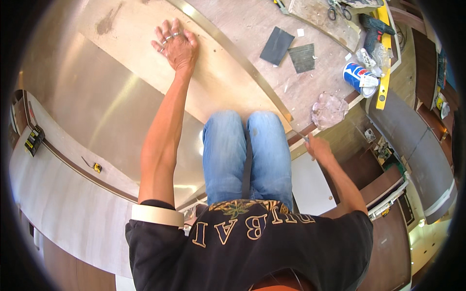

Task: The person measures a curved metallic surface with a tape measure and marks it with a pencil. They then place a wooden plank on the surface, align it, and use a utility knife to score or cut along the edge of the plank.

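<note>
My left hand [178, 48] lies flat on a pale wooden board [221, 80], fingers spread, with rings on some of them. Both my knees, in blue jeans, rest on the board's near end. A shiny metal strip [233, 53] runs along the board's right edge. To the right of my knees, by the board's near right corner, my right hand [319, 148] is closed round a small, thin tool [305, 138]. Only a short slim part of it shows, so its kind is unclear. A smooth metallic sheet [109, 92] lies left of the board.
At the right lie a crumpled clear plastic bag [329, 110], a blue can [360, 77], a yellow level [382, 92], a cordless drill [374, 31], scissors [339, 9] and dark sandpaper sheets [277, 46]. A tape measure [97, 168] and a black-and-yellow pack [34, 139] are at the left.
</note>
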`<state>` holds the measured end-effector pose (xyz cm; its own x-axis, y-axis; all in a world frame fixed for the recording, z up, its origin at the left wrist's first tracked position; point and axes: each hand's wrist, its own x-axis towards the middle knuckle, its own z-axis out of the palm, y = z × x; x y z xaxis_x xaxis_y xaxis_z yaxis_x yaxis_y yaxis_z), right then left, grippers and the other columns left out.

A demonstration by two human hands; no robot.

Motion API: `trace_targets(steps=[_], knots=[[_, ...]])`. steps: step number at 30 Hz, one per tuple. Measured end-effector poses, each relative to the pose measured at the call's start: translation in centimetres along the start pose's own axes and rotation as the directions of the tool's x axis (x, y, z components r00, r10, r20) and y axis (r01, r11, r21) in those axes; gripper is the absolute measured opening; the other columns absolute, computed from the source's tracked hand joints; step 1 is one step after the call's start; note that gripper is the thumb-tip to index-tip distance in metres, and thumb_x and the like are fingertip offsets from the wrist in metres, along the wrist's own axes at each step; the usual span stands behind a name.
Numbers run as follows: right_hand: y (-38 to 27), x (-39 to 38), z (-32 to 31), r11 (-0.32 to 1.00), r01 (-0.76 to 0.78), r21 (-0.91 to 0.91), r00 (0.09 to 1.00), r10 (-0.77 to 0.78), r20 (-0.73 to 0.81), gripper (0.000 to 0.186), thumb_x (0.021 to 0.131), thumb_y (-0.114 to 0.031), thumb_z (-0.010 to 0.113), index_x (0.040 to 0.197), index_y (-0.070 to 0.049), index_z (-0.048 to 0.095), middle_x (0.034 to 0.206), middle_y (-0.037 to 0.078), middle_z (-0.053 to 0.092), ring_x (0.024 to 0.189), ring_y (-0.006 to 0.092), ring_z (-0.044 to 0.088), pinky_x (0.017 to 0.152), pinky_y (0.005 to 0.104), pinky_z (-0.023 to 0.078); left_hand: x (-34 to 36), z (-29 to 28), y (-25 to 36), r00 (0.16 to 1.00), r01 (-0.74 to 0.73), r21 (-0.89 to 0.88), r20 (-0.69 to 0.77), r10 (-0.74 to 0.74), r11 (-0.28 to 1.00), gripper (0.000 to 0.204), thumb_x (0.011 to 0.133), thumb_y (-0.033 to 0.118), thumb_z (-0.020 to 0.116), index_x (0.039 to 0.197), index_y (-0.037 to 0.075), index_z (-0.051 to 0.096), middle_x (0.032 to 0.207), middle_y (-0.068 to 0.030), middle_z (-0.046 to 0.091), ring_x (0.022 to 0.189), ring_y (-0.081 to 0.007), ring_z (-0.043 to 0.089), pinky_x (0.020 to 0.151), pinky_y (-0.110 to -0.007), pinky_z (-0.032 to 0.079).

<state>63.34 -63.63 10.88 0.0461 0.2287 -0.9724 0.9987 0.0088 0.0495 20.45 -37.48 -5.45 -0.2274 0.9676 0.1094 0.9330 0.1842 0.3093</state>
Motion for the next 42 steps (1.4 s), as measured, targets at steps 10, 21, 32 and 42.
trace_targets(steps=[10, 21, 32, 42], knots=[[-18.6, 9.6, -23.7, 0.838, 0.500, 0.221, 0.759, -0.300, -0.578, 0.032, 0.099, -0.032, 0.049, 0.108, -0.001, 0.052, 0.089, 0.026, 0.067, 0.083, 0.0457, 0.065, 0.071, 0.0540, 0.049, 1.1, -0.2, -0.5, 0.999, 0.037, 0.025, 0.004, -0.037, 0.999, 0.051, 0.092, 0.027, 0.047, 0.141, 0.014, 0.047, 0.152, -0.0113, 0.037, 0.148, -0.0334, 0.019, 0.119, -0.058, 0.007], [-22.6, 14.1, -20.7, 0.755, 0.611, 0.238, 0.656, -0.316, -0.685, 0.029, 0.097, -0.027, 0.053, 0.110, -0.002, 0.048, 0.080, 0.026, 0.065, 0.078, 0.0461, 0.064, 0.069, 0.0550, 0.049, 0.8, 0.2, -0.7, 1.000, 0.010, 0.007, -0.028, -0.010, 1.000, 0.050, 0.089, 0.027, 0.052, 0.138, 0.016, 0.049, 0.149, -0.0118, 0.039, 0.146, -0.0367, 0.023, 0.117, -0.063, 0.009], [-10.1, 5.9, -8.3, 0.713, 0.446, 0.541, 0.770, 0.002, -0.638, 0.027, 0.091, -0.025, 0.060, 0.105, -0.002, 0.056, 0.091, 0.024, 0.065, 0.088, 0.0453, 0.062, 0.076, 0.0516, 0.048, 1.4, -0.5, -0.3, 1.000, -0.017, 0.042, 0.009, 0.017, 0.999, 0.051, 0.091, 0.024, 0.052, 0.140, 0.011, 0.047, 0.149, -0.0118, 0.040, 0.145, -0.0318, 0.025, 0.119, -0.056, 0.009], [-23.3, 12.5, -15.7, 0.684, 0.590, 0.428, 0.430, 0.182, -0.884, 0.040, 0.087, -0.015, 0.068, 0.125, -0.008, 0.057, 0.115, 0.015, 0.060, 0.104, 0.0361, 0.059, 0.088, 0.0459, 0.047, 8.4, -4.6, 3.5, 0.301, -0.814, -0.197, 0.663, 0.686, 0.547, 0.092, 0.067, 0.039, 0.086, 0.146, 0.023, 0.042, 0.137, -0.0054, 0.052, 0.136, -0.0245, 0.041, 0.123, -0.052, 0.015]])
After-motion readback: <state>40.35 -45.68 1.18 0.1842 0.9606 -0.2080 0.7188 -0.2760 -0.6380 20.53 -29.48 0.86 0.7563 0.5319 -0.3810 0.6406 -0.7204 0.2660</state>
